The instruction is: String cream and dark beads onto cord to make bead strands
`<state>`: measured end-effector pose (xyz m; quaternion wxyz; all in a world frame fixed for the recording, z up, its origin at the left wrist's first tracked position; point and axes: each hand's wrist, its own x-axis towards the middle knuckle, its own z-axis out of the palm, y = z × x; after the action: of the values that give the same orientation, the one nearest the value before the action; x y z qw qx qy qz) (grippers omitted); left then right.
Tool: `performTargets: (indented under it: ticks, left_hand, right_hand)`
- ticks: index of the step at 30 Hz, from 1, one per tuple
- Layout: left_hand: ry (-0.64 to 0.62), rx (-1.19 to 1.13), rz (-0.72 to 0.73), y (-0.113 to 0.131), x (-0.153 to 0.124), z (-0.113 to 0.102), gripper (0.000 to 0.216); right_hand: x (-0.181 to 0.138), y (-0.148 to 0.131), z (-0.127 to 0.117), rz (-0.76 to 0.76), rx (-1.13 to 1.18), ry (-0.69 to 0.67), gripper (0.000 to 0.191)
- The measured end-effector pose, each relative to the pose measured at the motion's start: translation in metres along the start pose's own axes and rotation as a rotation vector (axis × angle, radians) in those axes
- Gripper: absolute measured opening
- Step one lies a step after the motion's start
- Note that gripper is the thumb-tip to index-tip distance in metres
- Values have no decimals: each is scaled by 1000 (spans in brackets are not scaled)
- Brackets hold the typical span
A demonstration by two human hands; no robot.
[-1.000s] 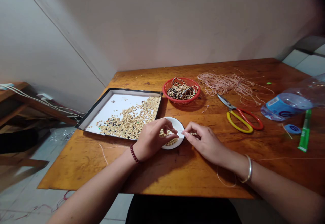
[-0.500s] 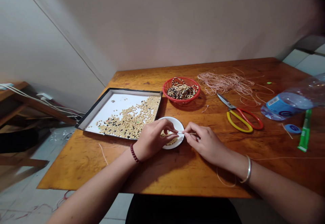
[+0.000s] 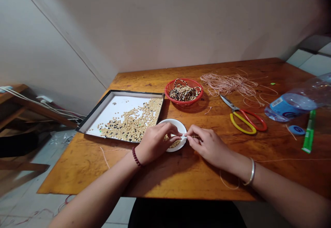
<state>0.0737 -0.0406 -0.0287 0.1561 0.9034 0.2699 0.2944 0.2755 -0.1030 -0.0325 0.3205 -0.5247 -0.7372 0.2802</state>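
Observation:
My left hand (image 3: 160,137) is closed in a pinch over the white plate (image 3: 182,127), its fingertips on the end of a thin pale string (image 3: 183,137). My right hand (image 3: 208,144) pinches the same string just right of the plate's rim, with a few cream beads (image 3: 196,136) showing under its curled fingers. Only a short bit of string spans the small gap between the two sets of fingertips. Loose cream beads (image 3: 174,144) lie in the plate, partly hidden by my left hand. Whether a bead sits between my left fingertips is too small to tell.
A black-rimmed tray (image 3: 99,112) of cream and dark beads lies left. Behind are a red basket (image 3: 184,101) of strung beads and a pink string tangle (image 3: 230,84). Scissors (image 3: 243,122), a plastic bottle (image 3: 292,107), a blue cap (image 3: 296,130) and a green packet (image 3: 309,136) lie right.
The fingertips of my two hands have come slightly closer together over the plate's right rim. Both grips look the same, and the view has shifted a little.

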Motion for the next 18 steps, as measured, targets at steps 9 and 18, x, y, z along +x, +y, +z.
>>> performTargets:
  ticks: [9, 18]
  left_hand:
    - [-83, 90, 2, 4, 3, -6, 17]
    - [-96, 56, 53, 2, 2, -6, 16]
  right_hand:
    - [0, 1, 2, 15, 74, -37, 11]
    - [-2, 3, 5, 22, 160, -31, 15]
